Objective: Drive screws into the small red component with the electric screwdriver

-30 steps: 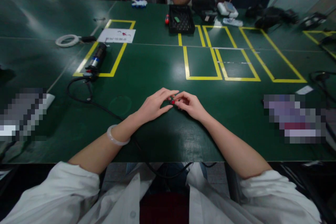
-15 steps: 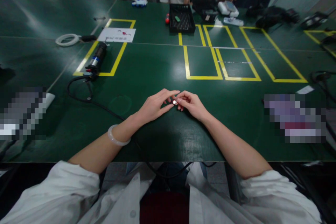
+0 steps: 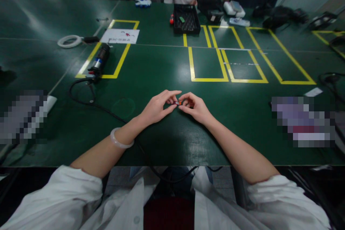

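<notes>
A small dark object with red-orange and silvery parts (image 3: 177, 103) is between my two hands, above the green table (image 3: 167, 140). My left hand (image 3: 161, 106) pinches its left side between thumb and fingers. On the other side, my right hand (image 3: 196, 107) has its thumb and fingertips curled at the object's orange end. The object is too small to make out fully, and the fingers partly cover it.
A black tray (image 3: 187, 19) with a green piece stands at the far side, near a seated person. Left lie a cylindrical black tool (image 3: 100, 59) with its cable, a paper sheet (image 3: 120, 36) and a white coil (image 3: 69, 41). Yellow tape outlines mark the table.
The small object has turned and shows its orange end instead of a bright face. My right fingers have spread a little. Across the table, one person's hand has lifted off the white item.
</notes>
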`<action>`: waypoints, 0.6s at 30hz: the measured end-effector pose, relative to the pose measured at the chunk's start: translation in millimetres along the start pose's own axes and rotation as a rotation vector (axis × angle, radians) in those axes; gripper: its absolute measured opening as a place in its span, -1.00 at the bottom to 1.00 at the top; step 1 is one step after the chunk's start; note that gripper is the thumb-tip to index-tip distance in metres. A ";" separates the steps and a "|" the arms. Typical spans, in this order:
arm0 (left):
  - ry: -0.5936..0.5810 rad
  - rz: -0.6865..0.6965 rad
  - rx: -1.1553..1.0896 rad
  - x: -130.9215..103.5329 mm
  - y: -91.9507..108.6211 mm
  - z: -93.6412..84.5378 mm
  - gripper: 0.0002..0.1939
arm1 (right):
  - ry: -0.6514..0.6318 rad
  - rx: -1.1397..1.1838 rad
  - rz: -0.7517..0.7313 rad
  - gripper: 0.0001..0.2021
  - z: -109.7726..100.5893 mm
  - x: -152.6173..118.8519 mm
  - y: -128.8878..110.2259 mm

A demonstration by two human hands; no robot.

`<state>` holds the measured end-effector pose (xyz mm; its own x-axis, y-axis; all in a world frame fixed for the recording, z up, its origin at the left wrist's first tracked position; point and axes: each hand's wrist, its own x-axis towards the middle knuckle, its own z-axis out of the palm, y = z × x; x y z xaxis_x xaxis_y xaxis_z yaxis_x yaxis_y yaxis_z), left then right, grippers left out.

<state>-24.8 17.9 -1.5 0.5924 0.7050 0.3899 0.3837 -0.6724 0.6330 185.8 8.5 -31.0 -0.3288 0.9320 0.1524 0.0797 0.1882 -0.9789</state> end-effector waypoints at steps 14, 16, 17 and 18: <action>0.042 -0.132 0.049 2.4 -12.1 -31.9 -0.58 | -0.041 -0.074 0.053 -0.78 -3.4 -0.1 1.0; 0.100 -0.184 0.112 2.2 -27.1 -49.0 -0.57 | -0.052 -0.074 0.066 -0.77 -3.6 0.1 0.6; 0.129 -0.218 0.153 1.5 -37.6 -59.2 -0.56 | -0.054 -0.075 0.071 -0.77 -3.7 0.3 0.5; 0.157 -0.257 0.200 0.4 -49.7 -70.7 -0.54 | -0.055 -0.077 0.075 -0.77 -3.9 0.4 0.6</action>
<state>-93.7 67.6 14.4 0.3482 0.8725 0.3428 0.6466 -0.4883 0.5861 189.4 10.2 -31.0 -0.3701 0.9264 0.0694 0.1771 0.1437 -0.9737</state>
